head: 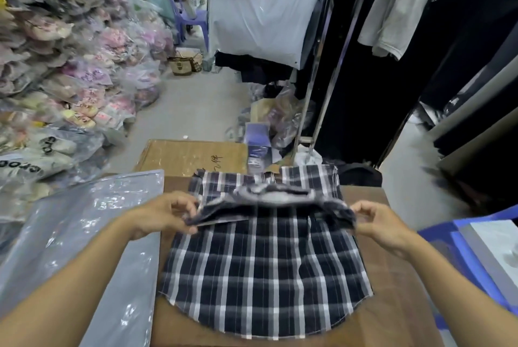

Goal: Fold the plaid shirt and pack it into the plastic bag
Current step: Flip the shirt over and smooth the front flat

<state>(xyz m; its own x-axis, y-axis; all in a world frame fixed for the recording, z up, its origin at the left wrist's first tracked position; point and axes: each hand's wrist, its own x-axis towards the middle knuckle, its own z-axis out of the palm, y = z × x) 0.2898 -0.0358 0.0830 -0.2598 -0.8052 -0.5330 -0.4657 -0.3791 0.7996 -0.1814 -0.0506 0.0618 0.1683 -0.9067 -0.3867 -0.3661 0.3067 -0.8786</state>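
Observation:
The navy-and-white plaid shirt (263, 271) lies flat on a brown cardboard surface (392, 304), its rounded hem nearest me. Its far part is lifted and blurred, held across the middle. My left hand (168, 215) pinches the lifted fabric's left corner. My right hand (378, 220) pinches its right corner. A clear plastic bag (84, 234) lies flat to the left of the shirt, partly under my left forearm.
A second cardboard box (193, 156) sits beyond the shirt. Piles of bagged goods (70, 66) fill the left side. Blue folders or trays (482, 251) lie at the right. Dark clothes hang on a metal rack (322, 80) ahead right; a purple chair (190, 15) stands far back.

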